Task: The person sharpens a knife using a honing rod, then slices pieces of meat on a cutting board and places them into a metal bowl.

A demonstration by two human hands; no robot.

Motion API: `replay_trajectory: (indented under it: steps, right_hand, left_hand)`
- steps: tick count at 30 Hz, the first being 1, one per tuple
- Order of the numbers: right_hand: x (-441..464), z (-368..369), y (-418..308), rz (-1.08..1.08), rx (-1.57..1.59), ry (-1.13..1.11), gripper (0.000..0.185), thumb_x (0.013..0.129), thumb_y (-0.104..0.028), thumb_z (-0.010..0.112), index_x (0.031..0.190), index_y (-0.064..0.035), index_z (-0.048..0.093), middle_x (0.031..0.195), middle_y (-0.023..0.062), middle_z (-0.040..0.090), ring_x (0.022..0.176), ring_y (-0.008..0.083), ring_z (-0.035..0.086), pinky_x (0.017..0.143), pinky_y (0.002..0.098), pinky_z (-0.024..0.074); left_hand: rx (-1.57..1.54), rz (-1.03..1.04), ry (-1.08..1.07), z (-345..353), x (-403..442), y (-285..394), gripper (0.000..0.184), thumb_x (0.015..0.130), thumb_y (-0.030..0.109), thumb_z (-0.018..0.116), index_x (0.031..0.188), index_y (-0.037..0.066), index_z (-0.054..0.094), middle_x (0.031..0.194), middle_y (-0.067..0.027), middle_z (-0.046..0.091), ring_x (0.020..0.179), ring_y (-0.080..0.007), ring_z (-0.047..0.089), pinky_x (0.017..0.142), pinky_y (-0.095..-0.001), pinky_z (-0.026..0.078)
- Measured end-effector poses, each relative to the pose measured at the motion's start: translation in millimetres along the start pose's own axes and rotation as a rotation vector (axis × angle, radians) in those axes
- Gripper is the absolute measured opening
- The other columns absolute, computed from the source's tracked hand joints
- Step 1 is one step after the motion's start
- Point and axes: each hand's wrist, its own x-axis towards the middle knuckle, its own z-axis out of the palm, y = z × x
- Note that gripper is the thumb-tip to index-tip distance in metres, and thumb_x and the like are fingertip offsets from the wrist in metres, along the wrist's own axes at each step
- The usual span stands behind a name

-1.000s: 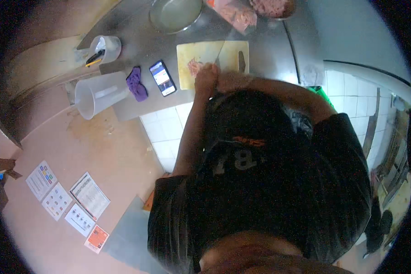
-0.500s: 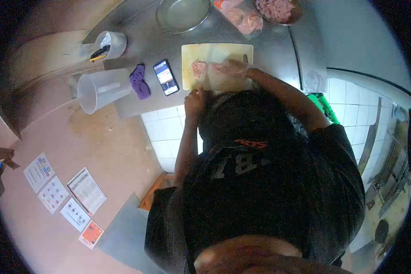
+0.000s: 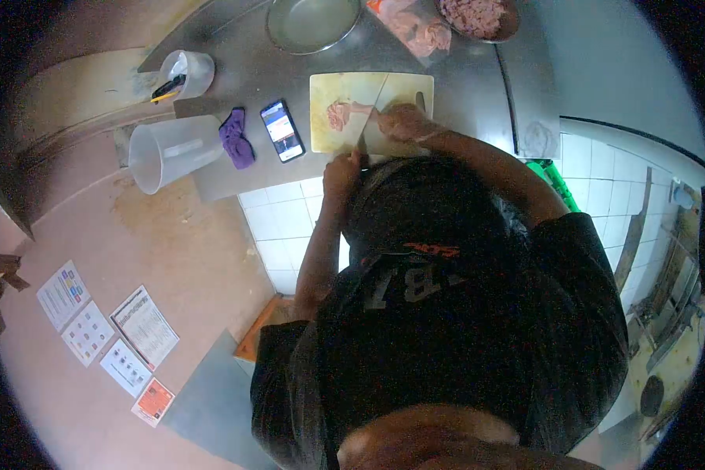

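Observation:
My left hand is closed around the handle of a knife at the near edge of the white cutting board. The blade slants up and to the right across the board. On the right half of the board, my right hand is closed on the end of a strip of raw meat, beside the blade. Pale pink raw meat, partly cut up, lies left of the blade. My right fingers hide the part of the meat they hold.
Left of the board are a phone, a purple cloth, a clear plastic jug and a tub. Behind it are a round metal pan, a bag of meat and a bowl of meat.
The knife has shifted right and now slants more across the board. My right hand has drawn slightly right, and the meat is stretched out between it and the cut pile.

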Motion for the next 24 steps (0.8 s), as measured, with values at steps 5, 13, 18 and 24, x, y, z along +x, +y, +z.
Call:
replay_trajectory:
  steps: [5,13,18,24]
  right_hand:
    - [-18.1,-44.8,-82.5,0.091,0.14,-0.357,0.039,0.096,-0.034,0.044,0.124,-0.0095,0.057,0.084,0.0176,0.067,0.078,0.0357,0.066,0.078,0.0516,0.0511]
    - [-25.8,-77.3,-28.4,0.092,0.014,-0.385,0.047,0.095,-0.033,0.042,0.138,-0.0171,0.051,0.101,0.0236,0.066,0.093,0.0368,0.066,0.086,0.049,0.0511]
    - [-33.9,-66.3,-28.0,0.261,0.0,-0.397,0.048,0.095,-0.03,0.043,0.141,-0.0188,0.047,0.099,0.0199,0.065,0.093,0.034,0.065,0.09,0.0469,0.0489]
    - [-26.3,44.5,40.4,0.073,0.232,0.007,0.044,0.099,-0.026,0.041,0.141,-0.0139,0.046,0.087,0.0159,0.064,0.08,0.0302,0.065,0.097,0.046,0.0441]
  left_hand:
    - [-0.038,0.227,0.069,13.4,63.1,32.3,0.052,0.1,0.049,0.037,0.101,0.005,0.065,0.098,-0.0254,0.066,0.094,-0.0451,0.062,0.08,-0.0527,0.05]
    - [-0.076,-0.151,-0.038,-3.7,12.4,18.7,0.056,0.096,0.057,0.041,0.109,0.009,0.067,0.098,-0.03,0.066,0.094,-0.0459,0.065,0.084,-0.0534,0.051]
    - [-0.017,-0.107,-0.035,-17.0,13.5,-2.3,0.055,0.097,0.052,0.042,0.107,0.003,0.065,0.095,-0.0311,0.066,0.084,-0.0475,0.066,0.076,-0.053,0.054]
    - [0.057,0.018,0.072,-13.2,1.4,-13.9,0.054,0.099,0.047,0.04,0.097,-0.001,0.066,0.093,-0.0288,0.067,0.079,-0.0491,0.064,0.073,-0.0551,0.052]
